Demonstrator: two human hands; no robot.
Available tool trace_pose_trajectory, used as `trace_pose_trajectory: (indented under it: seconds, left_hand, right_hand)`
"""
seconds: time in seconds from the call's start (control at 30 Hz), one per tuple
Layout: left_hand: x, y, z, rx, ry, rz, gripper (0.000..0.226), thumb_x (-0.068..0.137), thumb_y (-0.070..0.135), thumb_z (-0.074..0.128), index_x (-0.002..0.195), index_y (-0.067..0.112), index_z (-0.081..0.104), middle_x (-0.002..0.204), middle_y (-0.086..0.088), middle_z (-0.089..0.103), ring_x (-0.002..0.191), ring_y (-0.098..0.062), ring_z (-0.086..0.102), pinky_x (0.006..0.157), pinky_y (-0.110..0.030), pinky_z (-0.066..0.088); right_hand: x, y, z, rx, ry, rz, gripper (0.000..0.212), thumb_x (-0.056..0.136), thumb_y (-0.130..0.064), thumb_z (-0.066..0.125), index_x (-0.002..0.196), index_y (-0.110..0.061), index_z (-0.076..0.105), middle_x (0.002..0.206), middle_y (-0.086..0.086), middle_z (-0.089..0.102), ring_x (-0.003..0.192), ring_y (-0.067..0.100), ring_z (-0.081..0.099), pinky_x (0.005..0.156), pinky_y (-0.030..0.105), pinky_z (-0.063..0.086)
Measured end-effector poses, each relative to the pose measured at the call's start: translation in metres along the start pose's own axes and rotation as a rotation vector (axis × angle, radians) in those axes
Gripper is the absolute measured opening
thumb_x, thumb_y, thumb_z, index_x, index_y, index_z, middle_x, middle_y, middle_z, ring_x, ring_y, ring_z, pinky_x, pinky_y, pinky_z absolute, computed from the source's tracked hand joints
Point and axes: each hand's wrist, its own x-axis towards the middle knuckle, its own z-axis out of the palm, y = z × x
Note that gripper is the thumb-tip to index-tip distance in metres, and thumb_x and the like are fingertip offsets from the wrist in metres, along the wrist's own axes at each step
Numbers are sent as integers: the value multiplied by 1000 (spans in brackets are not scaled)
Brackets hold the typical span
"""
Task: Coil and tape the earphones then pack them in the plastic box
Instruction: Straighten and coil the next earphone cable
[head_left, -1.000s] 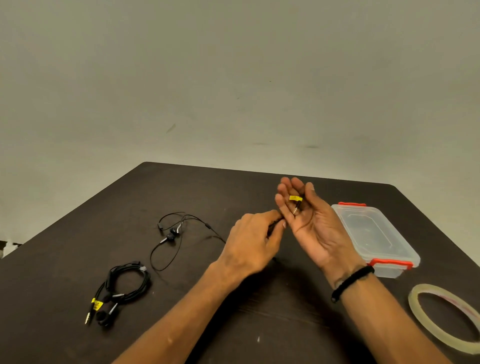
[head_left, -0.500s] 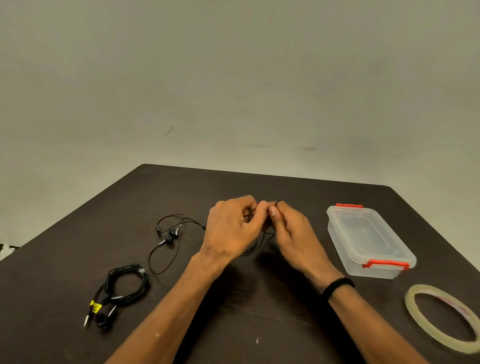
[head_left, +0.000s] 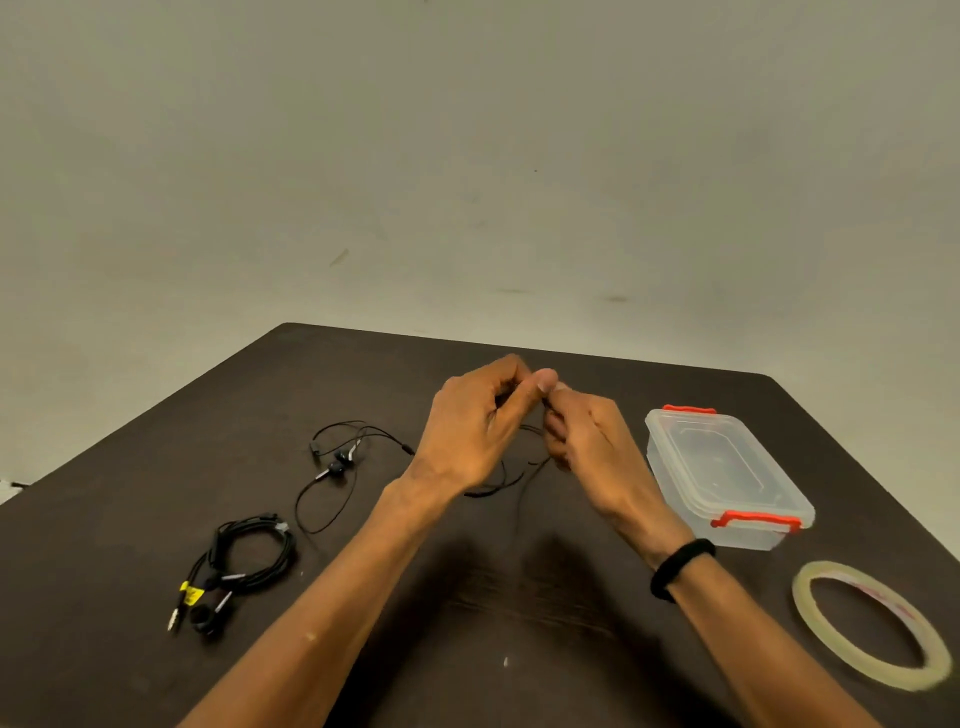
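**Both hands pinch a thin black earphone cable above the dark desk**

The clear rectangular plastic box with red clip handles (head_left: 727, 478) stands on the right part of the desk, its transparent lid on; nothing can be made out inside it.

Going from left to right: a coiled black earphone set with a yellow tag near its plug (head_left: 236, 569) lies near the left front of the desk, its loops gathered in a bundle. Just behind and to the right of it, a loose thin black earphone set with small silver-and-black earbuds (head_left: 337, 460) lies uncoiled, its cable running right to pass behind the left wrist.

The left hand (head_left: 478, 426) is raised over the middle of the desk, fingers curled in and thumb extended to the right, pinching the cable. The right hand (head_left: 587, 441) meets it fingertip to fingertip, its fingers curled too and gripping the same thin black cable, which hangs in loops below and between the two hands. A black band (head_left: 680, 569) circles the right wrist.

To the right of the box, near the front right corner, a flat ring of clear adhesive tape (head_left: 810, 618) lies well apart from both hands.

The desk (head_left: 156, 467) is dark brown with a matt top. Behind it rises a plain pale grey-green wall (head_left: 467, 156) bearing a few faint scuff marks.
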Motion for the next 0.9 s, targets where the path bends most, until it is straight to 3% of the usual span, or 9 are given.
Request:
trace_pose_trajectory:
  seconds: [0.1, 0.2, 0.3, 0.37, 0.47, 0.6, 0.73, 0.83, 0.9]
  left_hand:
    - [20, 27, -7, 99, -26, 10, 50, 103, 55, 51, 65, 22, 49, 54, 2, 47, 51, -16, 43, 54, -29, 34]
    - [33, 57, -11, 75, -34, -21, 61, 103, 56, 53, 59, 18, 35, 52, 3, 34, 51, -15, 32, 55, -32, 29]
    - [33, 83, -11, -17, -77, -125, 62, 104, 59, 48, 64, 12, 41, 59, -6, 42, 58, -19, 40, 62, -38, 36]
    - [27, 103, -12, -205, -149, -212, 59, 107, 55, 41, 71, 11, 54, 65, -9, 54, 62, -24, 49, 63, -42, 45]
    - [21, 134, -13, -379, -247, -328, 54, 110, 52, 33, 74, 19, 56, 59, 4, 48, 54, -13, 39, 51, -28, 35]
    - [14, 169, -20, -337, -379, -412, 54, 108, 58, 32, 74, 20, 51, 49, 13, 38, 48, -7, 31, 51, -23, 30]
    - [7, 181, -40, -352, -392, -418, 53, 109, 56, 35, 86, 16, 61, 54, 9, 36, 48, -7, 30, 50, -22, 31]
    - [4, 183, -52, -177, -443, -326, 55, 110, 53, 35, 91, 14, 69, 61, 4, 39, 53, -9, 33, 51, -21, 31]
    - [-1, 180, -53, -10, -529, -254, 54, 110, 51, 37, 90, 16, 73, 61, 5, 44, 53, -8, 37, 48, -18, 31]
  right_hand:
    - [-9, -27, -13, 123, -16, 70, 54, 111, -51, 37, 63, -27, 39, 57, -5, 29, 50, 10, 25, 48, 25, 24]
    - [-27, -60, -29, 386, -71, 169, 43, 110, -44, 46, 77, -17, 54, 60, -1, 32, 47, 10, 28, 48, 23, 31]
    - [-49, -96, -39, 751, -122, 291, 31, 109, -30, 49, 91, -10, 65, 66, 1, 51, 51, 11, 49, 50, 24, 48]
    - [-60, -125, -45, 1009, -112, 294, 29, 109, -21, 48, 98, -5, 69, 77, 4, 65, 60, 13, 66, 57, 26, 59]
    - [-59, -165, -55, 1237, 15, 210, 30, 110, -13, 45, 103, 1, 70, 80, 7, 63, 65, 15, 64, 64, 26, 58]
    - [-48, -203, -70, 1154, 209, 153, 25, 109, -11, 42, 101, -4, 64, 72, 4, 51, 62, 14, 48, 67, 27, 46]
    - [-49, -201, -80, 449, 385, 4, 29, 106, -15, 39, 85, -13, 60, 76, 5, 59, 73, 20, 58, 81, 38, 50]
    - [-52, -183, -79, 76, 350, -34, 33, 108, -17, 37, 93, -11, 65, 87, 5, 72, 88, 22, 70, 89, 38, 53]
    - [-48, -168, -77, 178, 283, 37, 30, 111, -15, 41, 103, -7, 68, 97, 11, 75, 93, 25, 73, 93, 38, 58]
